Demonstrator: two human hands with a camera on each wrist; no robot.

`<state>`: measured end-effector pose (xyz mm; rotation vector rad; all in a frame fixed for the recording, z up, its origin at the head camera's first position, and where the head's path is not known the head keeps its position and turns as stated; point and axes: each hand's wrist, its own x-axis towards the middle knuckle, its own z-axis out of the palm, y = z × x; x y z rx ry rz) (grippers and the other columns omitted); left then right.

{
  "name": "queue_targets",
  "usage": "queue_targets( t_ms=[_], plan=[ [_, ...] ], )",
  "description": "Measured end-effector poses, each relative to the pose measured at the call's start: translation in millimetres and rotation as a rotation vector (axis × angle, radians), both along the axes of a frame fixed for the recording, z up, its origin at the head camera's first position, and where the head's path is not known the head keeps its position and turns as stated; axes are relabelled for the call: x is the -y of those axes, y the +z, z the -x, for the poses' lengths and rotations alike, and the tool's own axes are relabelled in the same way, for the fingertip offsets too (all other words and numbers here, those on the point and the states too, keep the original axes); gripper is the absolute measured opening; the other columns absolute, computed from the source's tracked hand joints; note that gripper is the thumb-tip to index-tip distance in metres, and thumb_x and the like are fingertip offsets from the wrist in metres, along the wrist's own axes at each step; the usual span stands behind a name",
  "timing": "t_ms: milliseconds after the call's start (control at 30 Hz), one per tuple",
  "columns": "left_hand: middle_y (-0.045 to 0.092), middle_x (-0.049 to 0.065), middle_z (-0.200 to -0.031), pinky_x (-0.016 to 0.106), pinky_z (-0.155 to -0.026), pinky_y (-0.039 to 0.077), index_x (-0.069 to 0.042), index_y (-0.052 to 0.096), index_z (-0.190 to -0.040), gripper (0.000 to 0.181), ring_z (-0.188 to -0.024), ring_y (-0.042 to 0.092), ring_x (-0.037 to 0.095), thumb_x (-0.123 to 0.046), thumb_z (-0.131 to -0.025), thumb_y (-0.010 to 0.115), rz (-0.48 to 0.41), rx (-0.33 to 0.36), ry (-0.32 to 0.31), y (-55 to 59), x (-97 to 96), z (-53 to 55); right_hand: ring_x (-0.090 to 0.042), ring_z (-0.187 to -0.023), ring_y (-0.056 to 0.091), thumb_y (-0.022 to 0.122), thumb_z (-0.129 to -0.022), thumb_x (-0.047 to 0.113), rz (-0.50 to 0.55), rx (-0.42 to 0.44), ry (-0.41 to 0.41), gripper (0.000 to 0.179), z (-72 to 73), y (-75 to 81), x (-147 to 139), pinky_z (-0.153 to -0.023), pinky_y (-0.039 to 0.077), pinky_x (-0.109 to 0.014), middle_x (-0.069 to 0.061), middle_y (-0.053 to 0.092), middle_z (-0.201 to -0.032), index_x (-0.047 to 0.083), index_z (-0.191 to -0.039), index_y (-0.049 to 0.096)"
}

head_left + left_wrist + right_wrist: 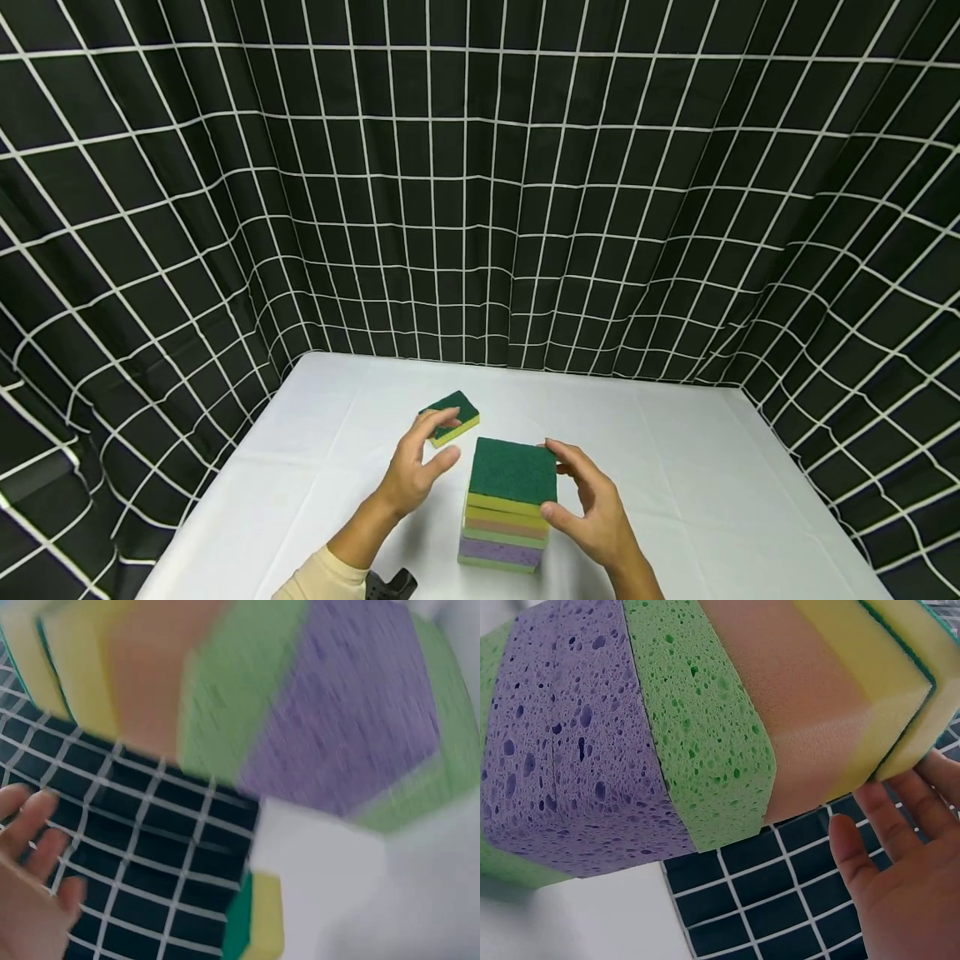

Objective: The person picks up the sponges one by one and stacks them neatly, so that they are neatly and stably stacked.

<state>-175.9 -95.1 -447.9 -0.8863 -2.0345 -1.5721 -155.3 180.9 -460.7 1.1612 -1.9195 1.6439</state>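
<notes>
A tall stack of sponges (506,533) stands on the white table, its layers green, purple, orange-pink and yellow. On top lies a yellow sponge with a dark green scouring face (513,471). My right hand (596,500) touches the stack's upper right side, thumb by the near corner and fingers by the far one. In the right wrist view its fingertips (874,791) meet the yellow layers. My left hand (416,467) is spread left of the stack, apart from it. Beyond it lies a loose green-and-yellow sponge (465,402), partly covered by its fingers in the head view.
The white table (697,483) runs out to both sides of the stack. Black curtains with a white grid (487,192) hang along its back and sides. A black device (392,586) sits at my left wrist, beside a cream sleeve (322,577).
</notes>
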Motion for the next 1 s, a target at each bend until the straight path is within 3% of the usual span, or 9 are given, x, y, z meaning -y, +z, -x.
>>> queue_targets(
  t_ms=[133, 300, 400, 633, 1000],
  plan=[
    [0.059, 0.015, -0.111, 0.037, -0.087, 0.038, 0.005, 0.056, -0.125, 0.046, -0.105, 0.052, 0.037, -0.004, -0.08, 0.064, -0.051, -0.087, 0.263, -2.7, 6.0, 4.5, -0.027, -0.114, 0.049, 0.071, -0.073, -0.01, 0.002, -0.011, 0.003, 0.072, -0.3, -0.5, 0.0, -0.093, 0.04, -0.028, -0.027, 0.051, -0.126, -0.009, -0.138, 0.041],
    [0.058, 0.025, -0.105, 0.039, -0.08, 0.038, 0.014, 0.056, -0.118, 0.047, -0.099, 0.051, 0.048, 0.002, -0.074, 0.069, -0.118, -0.141, 0.413, 9.0, 9.2, 2.3, -0.026, -0.113, 0.05, 0.072, -0.074, -0.007, 0.013, -0.02, 0.002, 0.071, -0.1, -0.2, -0.6, -0.093, 0.04, -0.027, -0.029, 0.051, -0.125, -0.01, -0.138, 0.042],
    [0.058, 0.027, -0.105, 0.044, -0.078, 0.037, 0.014, 0.057, -0.116, 0.048, -0.097, 0.051, 0.048, 0.004, -0.071, 0.072, -0.155, -0.149, 0.468, 3.9, 11.5, 7.5, -0.027, -0.114, 0.05, 0.072, -0.074, -0.008, 0.009, -0.02, 0.004, 0.071, -0.1, -0.5, -1.0, -0.093, 0.04, -0.027, -0.029, 0.05, -0.126, -0.01, -0.138, 0.041],
    [0.056, 0.017, -0.118, 0.046, -0.081, 0.037, 0.003, 0.058, -0.124, 0.058, -0.105, 0.049, 0.034, -0.007, -0.071, 0.081, -0.177, -0.068, 0.519, -52.0, 24.9, 45.5, -0.027, -0.115, 0.048, 0.071, -0.075, -0.009, 0.006, -0.012, 0.009, 0.071, -1.5, -0.4, -1.4, -0.094, 0.04, -0.028, -0.032, 0.048, -0.127, -0.011, -0.139, 0.04],
    [0.056, 0.018, -0.121, 0.053, -0.083, 0.04, 0.001, 0.056, -0.125, 0.063, -0.108, 0.049, 0.04, -0.023, -0.073, 0.083, -0.145, 0.207, 0.619, -85.6, 27.8, 72.6, -0.027, -0.116, 0.048, 0.071, -0.076, -0.008, -0.002, -0.009, 0.006, 0.07, -4.2, 3.5, -0.8, -0.094, 0.041, -0.028, -0.031, 0.048, -0.128, -0.01, -0.139, 0.04]
  ],
)
